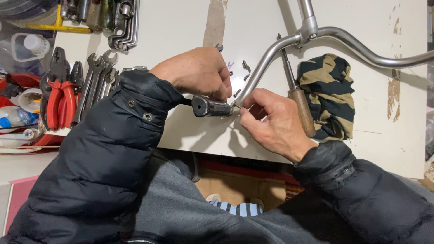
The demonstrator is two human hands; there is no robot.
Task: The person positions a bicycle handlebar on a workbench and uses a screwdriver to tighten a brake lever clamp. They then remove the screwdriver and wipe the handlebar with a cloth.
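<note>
A chrome bicycle handlebar lies on a white worktable. Its near end carries a black rubber grip. My left hand is closed over that grip end from above. My right hand pinches a small metal part right at the edge of the grip, fingers closed on it. Both arms wear a black padded jacket.
A wooden-handled screwdriver lies beside a striped black-and-tan cloth. Small metal bits sit near the bar. Spanners, red-handled pliers and hex keys lie at the left. The table's near edge runs just below my hands.
</note>
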